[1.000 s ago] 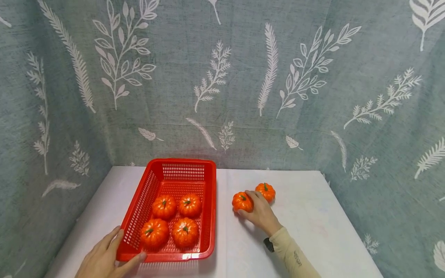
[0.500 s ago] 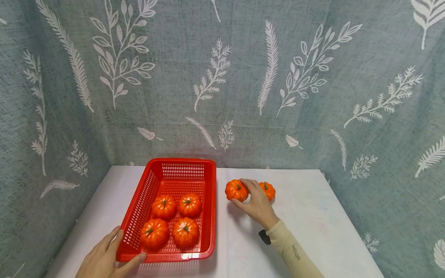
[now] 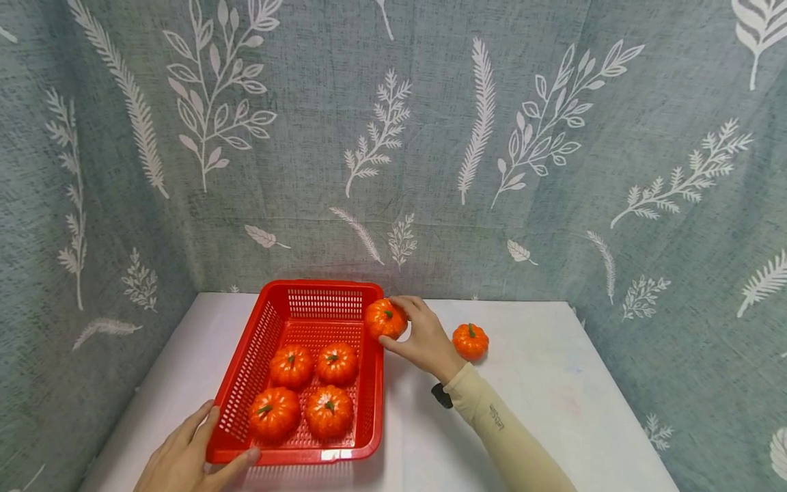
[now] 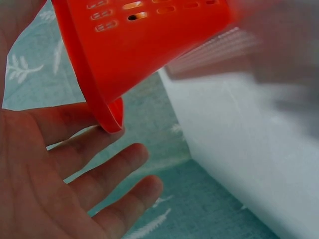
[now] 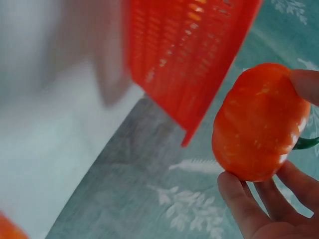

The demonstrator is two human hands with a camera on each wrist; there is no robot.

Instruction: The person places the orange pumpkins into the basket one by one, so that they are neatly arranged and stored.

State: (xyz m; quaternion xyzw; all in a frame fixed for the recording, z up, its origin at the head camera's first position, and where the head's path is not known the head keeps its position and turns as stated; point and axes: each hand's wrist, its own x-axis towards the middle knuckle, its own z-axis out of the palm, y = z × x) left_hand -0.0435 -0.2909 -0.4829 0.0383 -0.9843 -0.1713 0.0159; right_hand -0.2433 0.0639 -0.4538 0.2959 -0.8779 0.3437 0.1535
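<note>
My right hand holds a small orange pumpkin with a green stem, thumb on one side and fingers on the other. In the head view this pumpkin overlaps the right rim of the red plastic basket; the right wrist view shows the pumpkin raised beside the basket wall. Inside the basket sit several more pumpkins, toward its near half. At the near left corner my left hand touches the rim, its fingers spread and fairly straight; the left wrist view shows fingers against the rim's underside.
One more small pumpkin sits on the white table, right of the basket and behind the right forearm. Grey-green cloth with white leaf prints hangs around the back and both sides of the table.
The right hand has lifted the pumpkin off the table and carried it leftward to the basket's right rim. The left hand stays at the basket corner.
</note>
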